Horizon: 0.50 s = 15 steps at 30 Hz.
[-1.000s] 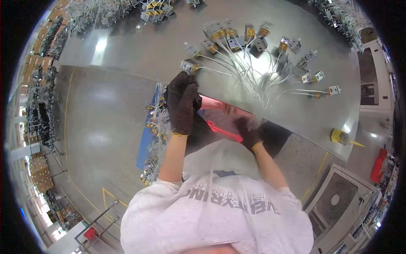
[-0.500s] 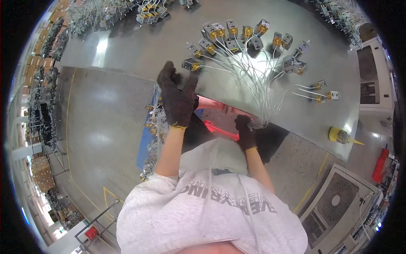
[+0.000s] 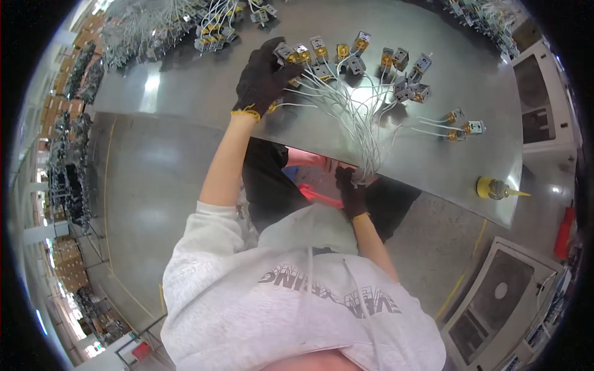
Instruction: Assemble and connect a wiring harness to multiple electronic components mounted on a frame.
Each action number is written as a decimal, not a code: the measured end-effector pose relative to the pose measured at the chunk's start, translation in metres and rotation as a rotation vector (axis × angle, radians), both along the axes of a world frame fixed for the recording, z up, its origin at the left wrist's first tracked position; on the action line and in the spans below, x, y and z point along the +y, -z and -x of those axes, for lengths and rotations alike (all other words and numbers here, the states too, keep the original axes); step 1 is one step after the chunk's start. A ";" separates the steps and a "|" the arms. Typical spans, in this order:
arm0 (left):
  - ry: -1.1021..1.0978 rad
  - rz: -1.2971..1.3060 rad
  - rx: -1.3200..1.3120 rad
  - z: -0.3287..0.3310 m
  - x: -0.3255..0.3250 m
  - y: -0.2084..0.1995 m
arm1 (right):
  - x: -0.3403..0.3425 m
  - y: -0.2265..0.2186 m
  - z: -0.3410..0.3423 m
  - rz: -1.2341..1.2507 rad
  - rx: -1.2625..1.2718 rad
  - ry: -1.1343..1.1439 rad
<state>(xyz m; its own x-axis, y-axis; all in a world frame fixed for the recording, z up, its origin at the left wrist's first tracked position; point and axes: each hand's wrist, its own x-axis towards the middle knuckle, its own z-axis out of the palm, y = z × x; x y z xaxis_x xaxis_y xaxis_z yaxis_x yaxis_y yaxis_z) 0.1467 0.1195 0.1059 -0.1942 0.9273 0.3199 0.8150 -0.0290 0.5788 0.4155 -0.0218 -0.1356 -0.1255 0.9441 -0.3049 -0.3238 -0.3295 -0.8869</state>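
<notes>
My left hand (image 3: 263, 80), in a dark glove with a yellow cuff, reaches over the left end of a fan of small grey metal box-shaped parts (image 3: 318, 49) with yellow ends. Its thumb and fingers are apart around the leftmost parts, some of which it hides. White wires (image 3: 354, 114) run from the parts and gather at the table's front edge. There my right hand (image 3: 352, 193), gloved too, is closed on the gathered wire bundle (image 3: 365, 175); its fingertips are partly hidden.
The grey metal table (image 3: 198, 93) holds more wired parts (image 3: 216, 31) at the back left and heaps (image 3: 479, 21) at the back right. A yellow bottle with a pointed nozzle (image 3: 492, 188) lies near the right corner. White fan units (image 3: 501, 303) stand to the right.
My left hand has moved forward from the table's front edge onto the leftmost parts. My right hand stays at the wire bundle. The view has shifted slightly.
</notes>
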 end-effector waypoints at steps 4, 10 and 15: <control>-0.023 0.115 -0.299 -0.001 -0.015 -0.007 | 0.007 0.008 -0.008 0.009 -0.185 -0.064; -0.127 0.224 -0.184 0.006 -0.022 -0.004 | 0.013 0.024 -0.009 -0.130 -0.374 -0.123; 0.099 0.003 -0.445 0.022 -0.014 0.019 | 0.011 0.010 -0.006 -0.128 -0.287 -0.114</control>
